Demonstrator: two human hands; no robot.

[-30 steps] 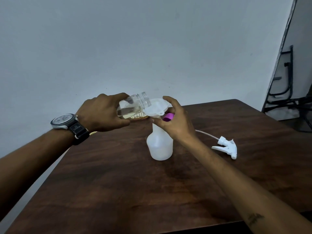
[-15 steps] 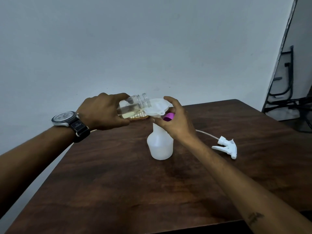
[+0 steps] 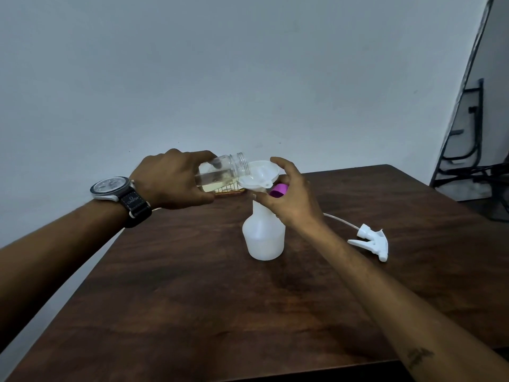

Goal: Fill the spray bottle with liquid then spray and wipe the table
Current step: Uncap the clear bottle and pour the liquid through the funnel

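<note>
1. Left hand [image 3: 176, 179] grips a clear jar [image 3: 220, 172], tipped nearly flat, mouth over the rim of a white funnel [image 3: 257, 175]. Pale liquid lies along the jar's lower side.
2. Funnel sits in the neck of the spray bottle [image 3: 263, 237], which stands upright near the middle of the desk [image 3: 192, 299].
3. Right hand [image 3: 289, 199] is closed about the bottle neck and funnel, steadying both; a purple cap [image 3: 278, 191] is tucked in the same hand.
4. Sprayer head [image 3: 370, 241] with its tube lies on the desk, well right of the bottle, detached.
5. Step in hand, by my reading: filling. No stream is discernible; bottle level cannot be told.
6. Next: more tilt on the jar, slowly, keeping its mouth over the funnel, bottle held firm. Sprayer head goes on only afterwards.
</note>
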